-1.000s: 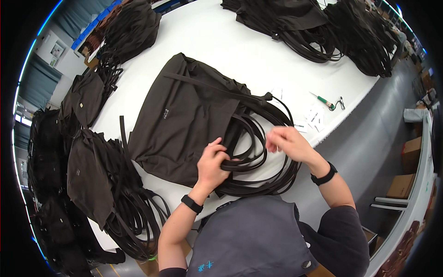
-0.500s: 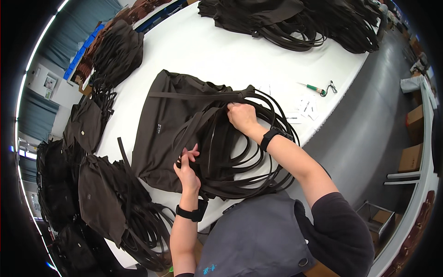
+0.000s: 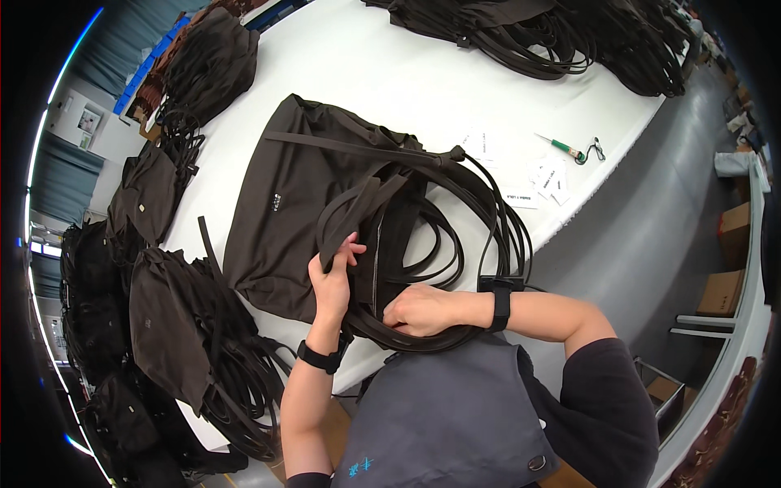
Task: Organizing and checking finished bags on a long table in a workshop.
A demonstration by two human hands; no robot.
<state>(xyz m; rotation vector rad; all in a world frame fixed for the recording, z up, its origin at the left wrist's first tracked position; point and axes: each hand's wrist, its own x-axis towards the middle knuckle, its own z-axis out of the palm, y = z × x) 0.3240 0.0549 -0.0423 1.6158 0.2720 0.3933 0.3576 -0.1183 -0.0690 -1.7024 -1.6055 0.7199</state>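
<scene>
in mid-view, a dark bag [image 3: 297, 244] on a white table [image 3: 333, 61], looped straps [image 3: 474, 185] trailing right, my left hand [image 3: 330, 283] curled around a strap [image 3: 358, 210], my right hand [image 3: 419, 309] among lower straps [image 3: 431, 343], its grip i cannot tell, a green-handled tool [image 3: 563, 147] farther right

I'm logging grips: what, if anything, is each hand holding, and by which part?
The left hand holds a dark strap near its lower bend; what the right hand holds, if anything, cannot be told.
</scene>
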